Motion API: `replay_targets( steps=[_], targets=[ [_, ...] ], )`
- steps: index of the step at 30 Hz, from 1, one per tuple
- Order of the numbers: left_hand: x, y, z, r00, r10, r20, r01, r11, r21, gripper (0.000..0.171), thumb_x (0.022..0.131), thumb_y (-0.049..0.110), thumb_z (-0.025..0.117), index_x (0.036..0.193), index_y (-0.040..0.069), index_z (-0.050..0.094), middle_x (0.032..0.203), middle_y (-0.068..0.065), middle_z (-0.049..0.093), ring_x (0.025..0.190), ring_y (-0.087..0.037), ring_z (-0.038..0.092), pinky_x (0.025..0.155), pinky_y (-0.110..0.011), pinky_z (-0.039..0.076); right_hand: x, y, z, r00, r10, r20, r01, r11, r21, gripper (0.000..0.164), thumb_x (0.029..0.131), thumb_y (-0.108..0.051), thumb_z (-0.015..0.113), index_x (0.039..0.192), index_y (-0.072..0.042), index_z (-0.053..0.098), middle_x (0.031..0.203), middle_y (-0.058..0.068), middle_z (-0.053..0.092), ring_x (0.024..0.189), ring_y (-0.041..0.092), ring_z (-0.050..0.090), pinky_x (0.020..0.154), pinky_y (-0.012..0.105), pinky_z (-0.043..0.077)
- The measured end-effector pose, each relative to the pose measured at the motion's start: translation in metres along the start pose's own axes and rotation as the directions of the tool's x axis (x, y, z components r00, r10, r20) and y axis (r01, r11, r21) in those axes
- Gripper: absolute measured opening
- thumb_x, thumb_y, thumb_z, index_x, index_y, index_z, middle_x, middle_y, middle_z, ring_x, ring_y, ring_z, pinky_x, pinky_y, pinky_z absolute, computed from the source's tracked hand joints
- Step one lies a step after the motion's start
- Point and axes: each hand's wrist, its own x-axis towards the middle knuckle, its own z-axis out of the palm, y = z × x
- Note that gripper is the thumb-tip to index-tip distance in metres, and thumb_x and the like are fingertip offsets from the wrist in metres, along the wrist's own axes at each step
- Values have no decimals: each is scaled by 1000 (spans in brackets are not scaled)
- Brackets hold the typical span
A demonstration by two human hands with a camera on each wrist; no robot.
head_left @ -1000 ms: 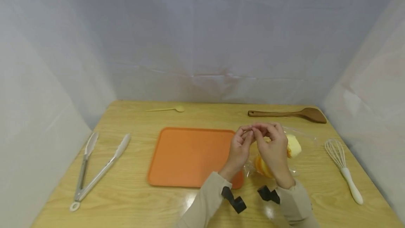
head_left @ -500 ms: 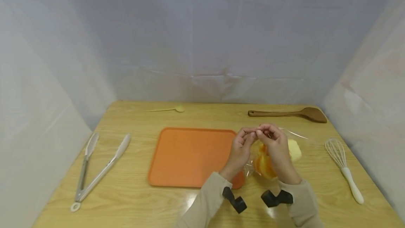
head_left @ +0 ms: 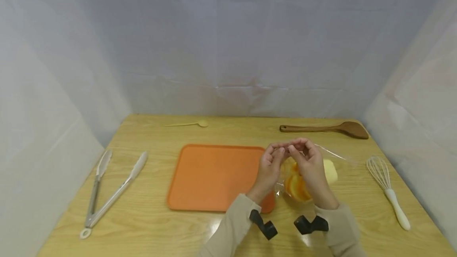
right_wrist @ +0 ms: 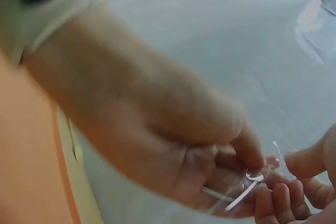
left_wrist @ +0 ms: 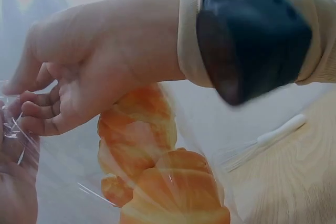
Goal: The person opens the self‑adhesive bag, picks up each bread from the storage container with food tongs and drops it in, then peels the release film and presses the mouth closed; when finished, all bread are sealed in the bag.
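Observation:
Both hands pinch the gathered mouth of a clear plastic bag, fingertips close together. In the head view my left hand is beside the orange tray's right edge, and my right hand is over the bag. Golden-brown bread shows through the film below the hands, partly hidden by the right hand. A pale yellow piece sticks out on its right. In the left wrist view the right hand crosses above the bread rolls. The right wrist view has the left hand with shiny film at its fingertips.
An orange tray lies left of the bag. Metal tongs lie spread at far left. A small yellow spoon and a wooden spatula are near the back edge. A whisk lies at right. White sheeting surrounds the table.
My right hand shifted slightly right, then back a little. The bread and pale piece in the bag sank slightly lower in view. The left hand stayed nearly still; both kept pinching the bag.

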Motion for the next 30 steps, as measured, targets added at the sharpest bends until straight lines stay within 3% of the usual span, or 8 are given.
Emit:
replay_targets(
  steps=[2, 5, 9, 14, 20, 24, 27, 30],
  targets=[
    [0, 0, 0, 1000, 5, 0, -5, 1000, 3, 36, 105, 11, 40, 125, -19, 41, 131, -41, 49, 106, 5, 60, 106, -31, 48, 0, 2, 2, 998, -59, -28, 55, 992, -112, 15, 91, 8, 60, 104, 1, 58, 91, -10, 56, 83, 1, 54, 69, 10, 47],
    [0, 1, -1, 1000, -5, 0, 5, 1000, 25, 36, 105, 12, 41, 126, -17, 41, 130, -41, 50, 110, 1, 61, 106, -32, 48, 0, 3, 4, 987, -151, -47, 134, 956, -260, 24, 88, 7, 65, 110, 11, 56, 96, -5, 53, 81, 2, 53, 67, 10, 47],
    [0, 2, -1, 1000, -21, -3, 21, 998, 53, 34, 105, 11, 42, 128, -15, 42, 130, -39, 52, 118, -13, 61, 107, -35, 47, 1, 2, 6, 975, -210, -77, 173, 925, -339, 18, 91, -1, 65, 106, 9, 62, 95, -4, 51, 80, 0, 52, 64, 9, 46],
    [0, 1, -5, 999, -47, 9, 46, 997, 69, 37, 102, 12, 49, 131, -11, 45, 133, -34, 53, 125, -24, 58, 106, -32, 47, 1, 2, 4, 978, -185, -91, 155, 950, -270, 16, 95, -1, 59, 104, 12, 62, 90, -11, 53, 78, -1, 57, 64, 10, 49],
    [4, 4, -12, 999, -47, 2, 46, 987, 151, 38, 98, 18, 59, 122, -10, 58, 124, -30, 62, 116, -39, 61, 97, -29, 53, 1, 3, -6, 985, -170, -12, 164, 964, -208, 16, 97, 2, 54, 104, 16, 58, 89, -13, 60, 79, -2, 63, 73, 12, 55],
    [5, 4, -15, 1000, -20, 20, 16, 984, 176, 39, 99, 21, 58, 119, -12, 60, 118, -32, 63, 110, -42, 64, 95, -31, 55, 2, 5, -15, 975, -219, 31, 221, 955, -197, 15, 97, 4, 53, 102, 18, 55, 88, -16, 63, 79, -3, 63, 73, 12, 55],
    [4, 2, -15, 999, -4, 33, -1, 989, 148, 39, 99, 20, 56, 119, -13, 59, 117, -35, 62, 109, -45, 63, 94, -32, 56, 6, 7, -23, 960, -278, 21, 278, 953, -121, 10, 96, 6, 53, 99, 15, 56, 86, -13, 64, 75, -2, 62, 71, 12, 55],
    [3, 2, -14, 999, 1, 34, -4, 995, 95, 39, 100, 17, 55, 121, -15, 57, 119, -37, 60, 108, -36, 67, 94, -33, 56, 14, 9, -33, 935, -353, 3, 353, 935, -27, 9, 94, 9, 53, 96, 6, 62, 83, -7, 65, 72, 1, 62, 69, 12, 54]
  ],
)
